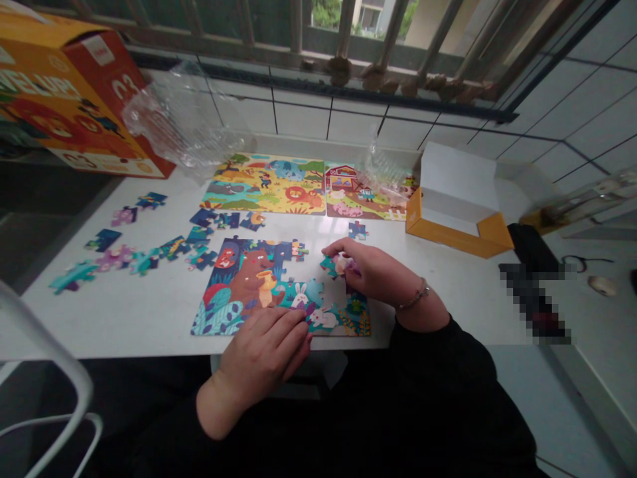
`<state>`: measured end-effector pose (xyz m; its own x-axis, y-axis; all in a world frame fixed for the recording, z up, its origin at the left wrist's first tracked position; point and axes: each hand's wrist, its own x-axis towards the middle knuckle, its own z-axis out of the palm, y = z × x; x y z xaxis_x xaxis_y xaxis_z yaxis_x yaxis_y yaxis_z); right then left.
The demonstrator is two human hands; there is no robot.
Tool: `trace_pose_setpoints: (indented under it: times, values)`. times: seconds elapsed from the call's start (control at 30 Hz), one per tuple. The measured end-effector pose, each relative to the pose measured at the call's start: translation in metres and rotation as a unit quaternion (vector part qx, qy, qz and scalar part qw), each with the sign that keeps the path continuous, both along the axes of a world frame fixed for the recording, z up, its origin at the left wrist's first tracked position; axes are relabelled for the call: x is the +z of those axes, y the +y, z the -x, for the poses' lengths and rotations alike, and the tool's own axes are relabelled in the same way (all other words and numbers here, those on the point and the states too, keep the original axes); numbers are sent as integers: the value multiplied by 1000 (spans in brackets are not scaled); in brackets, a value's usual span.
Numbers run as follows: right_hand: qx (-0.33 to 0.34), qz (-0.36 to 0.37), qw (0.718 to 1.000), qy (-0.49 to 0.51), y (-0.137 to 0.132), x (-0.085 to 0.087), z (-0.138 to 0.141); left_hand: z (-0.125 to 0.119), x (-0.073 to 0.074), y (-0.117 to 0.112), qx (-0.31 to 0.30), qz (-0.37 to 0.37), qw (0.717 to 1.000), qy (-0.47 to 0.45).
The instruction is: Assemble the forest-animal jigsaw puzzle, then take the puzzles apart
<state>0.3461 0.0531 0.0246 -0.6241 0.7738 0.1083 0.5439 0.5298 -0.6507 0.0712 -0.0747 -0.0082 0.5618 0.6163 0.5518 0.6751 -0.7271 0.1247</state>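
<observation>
1. Puzzle piece: one, pinched in the right hand's fingers, by the gap's far side; long axis unclear.
2. Puzzle: partly assembled, on surface; left hand across near edge, grip cannot be told.

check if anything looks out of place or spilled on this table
One oddity: a crumpled clear plastic wrapper lies across the red-and-brown farmyard puzzle, partly covering its right side. I see no spill.
</observation>
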Motion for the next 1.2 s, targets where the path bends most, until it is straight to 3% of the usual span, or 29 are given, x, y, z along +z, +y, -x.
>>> trace_pose_setpoints:
  times: [0.13, 0.27, 0.43, 0.8, 1.2]
  values:
    - [-4, -69, 997, 16, 1, -3, 10, -1, 0, 0, -2, -5, 1000, -2]
    - [-38, -110, 992, -51, 4, -6, 9, -2, 0, 0, 0, -4, 1000, -1]
    - [-35, -86, 990, -104, 3, -9, 9, -2, 0, 0, 3, -3, 1000, 3]
    - [3, -72, 996, -45, 3, -7, 7, -2, -1, 0, -2, 3, 1000, 1]
    - [3, -13, 998, -59, 3, 1, -3, -1, -2, 0, 6, 3, 1000, 2]
